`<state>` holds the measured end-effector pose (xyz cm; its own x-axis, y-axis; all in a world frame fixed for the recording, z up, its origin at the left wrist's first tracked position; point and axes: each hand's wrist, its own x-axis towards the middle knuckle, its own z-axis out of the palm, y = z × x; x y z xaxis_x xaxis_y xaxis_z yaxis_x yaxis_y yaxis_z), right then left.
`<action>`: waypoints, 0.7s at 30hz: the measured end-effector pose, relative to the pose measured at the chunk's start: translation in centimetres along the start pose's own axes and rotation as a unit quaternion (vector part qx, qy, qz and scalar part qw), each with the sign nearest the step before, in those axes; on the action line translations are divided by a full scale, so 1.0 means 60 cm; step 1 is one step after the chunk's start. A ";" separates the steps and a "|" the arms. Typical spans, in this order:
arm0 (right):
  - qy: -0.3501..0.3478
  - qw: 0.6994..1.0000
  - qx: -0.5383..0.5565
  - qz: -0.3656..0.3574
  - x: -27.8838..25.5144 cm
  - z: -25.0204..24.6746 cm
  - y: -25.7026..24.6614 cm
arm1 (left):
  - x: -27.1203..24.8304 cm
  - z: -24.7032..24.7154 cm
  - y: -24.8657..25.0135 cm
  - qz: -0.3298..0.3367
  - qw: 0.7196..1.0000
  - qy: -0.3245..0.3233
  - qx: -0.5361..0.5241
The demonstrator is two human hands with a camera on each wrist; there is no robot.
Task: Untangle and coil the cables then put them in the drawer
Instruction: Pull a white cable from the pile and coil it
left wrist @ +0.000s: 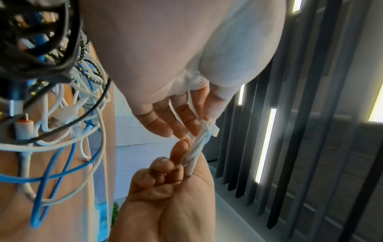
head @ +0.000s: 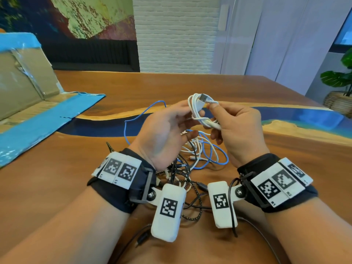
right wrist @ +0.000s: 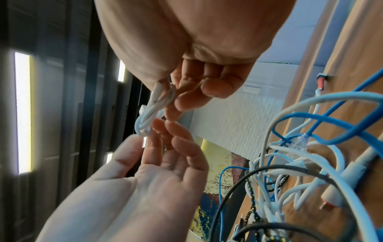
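Observation:
A white USB cable wound into a small coil (head: pixel 202 113) is held up above the table between both hands. My right hand (head: pixel 211 111) pinches the coil's near side with thumb and fingers, its plug end (right wrist: pixel 155 93) tucked under the thumb. My left hand (head: pixel 185 111), palm up with fairly straight fingers, holds the coil's far loop (left wrist: pixel 205 129) between thumb and index. Below the hands lies a tangle (head: pixel 192 164) of white, blue and black braided cables. A thin blue cable (head: pixel 133 119) loops out to the left. No drawer is in view.
The wooden table (head: pixel 285 168) has a blue resin stripe across it. An opened cardboard box with blue tape (head: pixel 28 88) lies at the left. A potted plant (head: pixel 339 79) stands beyond the table's right corner. A black cable (head: pixel 141 239) trails near the front edge.

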<state>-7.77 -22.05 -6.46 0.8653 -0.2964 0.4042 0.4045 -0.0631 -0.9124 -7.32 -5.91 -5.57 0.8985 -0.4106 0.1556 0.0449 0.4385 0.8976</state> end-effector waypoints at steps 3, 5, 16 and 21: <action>-0.008 1.000 -0.020 -0.018 -0.003 0.003 0.002 | 0.003 -0.002 0.000 0.024 0.999 0.038 -0.009; -0.019 1.000 -0.018 -0.016 -0.005 0.005 0.007 | 0.009 -0.006 -0.005 0.048 0.995 0.088 -0.028; -0.118 0.985 0.095 0.085 -0.002 -0.011 0.008 | 0.020 -0.028 0.003 0.017 0.986 0.160 0.044; -0.114 0.983 0.104 0.098 0.002 -0.018 0.009 | 0.019 -0.032 0.003 0.013 0.986 0.148 0.072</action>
<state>-7.77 -23.12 -6.99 0.9667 -0.0600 0.2487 0.2555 0.1777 -0.9503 -5.47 -4.76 -6.00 0.9875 -0.1407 0.0706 -0.0224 0.3183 0.9477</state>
